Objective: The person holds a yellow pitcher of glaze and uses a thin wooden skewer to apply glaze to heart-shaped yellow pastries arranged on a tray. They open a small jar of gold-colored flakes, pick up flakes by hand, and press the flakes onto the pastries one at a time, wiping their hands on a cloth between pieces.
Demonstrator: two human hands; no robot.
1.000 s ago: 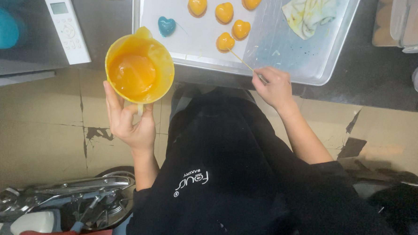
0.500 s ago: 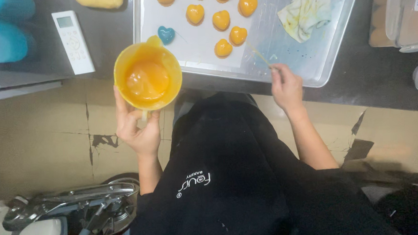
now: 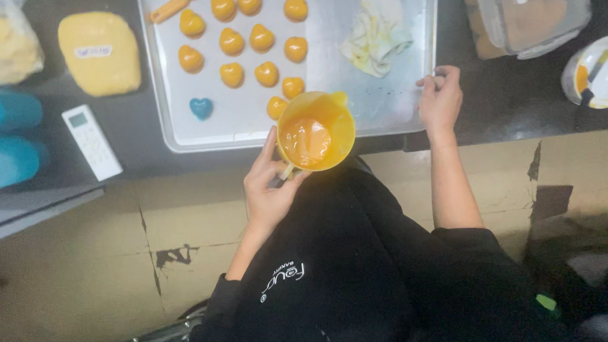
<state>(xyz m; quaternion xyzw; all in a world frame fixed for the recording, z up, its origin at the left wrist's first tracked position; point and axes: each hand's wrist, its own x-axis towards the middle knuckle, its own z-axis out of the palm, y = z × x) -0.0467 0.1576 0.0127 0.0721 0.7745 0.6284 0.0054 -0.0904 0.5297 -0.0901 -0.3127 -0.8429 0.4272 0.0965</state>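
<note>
My left hand point(image 3: 267, 186) grips the handle of an orange jug point(image 3: 316, 131) holding orange liquid, held over the near edge of a metal baking tray point(image 3: 354, 59). Several orange heart-shaped pieces point(image 3: 267, 73) and one blue heart point(image 3: 201, 108) lie on the tray. At the tray's right near corner my right hand point(image 3: 440, 100) rests with its fingers curled on the rim; whether it holds anything is unclear. A stained crumpled cloth point(image 3: 379, 34) lies on the tray's right part.
A white remote control point(image 3: 91, 141) and yellow dough blocks point(image 3: 99, 52) lie left of the tray, with blue cups point(image 3: 2, 136) at the far left. An orange-handled tool point(image 3: 172, 6) lies on the tray's far left. A clear lidded box point(image 3: 526, 11) and a white bowl point(image 3: 599, 72) stand right.
The jug has moved right and over the tray's near edge. My right hand shifted from the tray's front rim to its right corner. The thin stick seen in it before is no longer visible.
</note>
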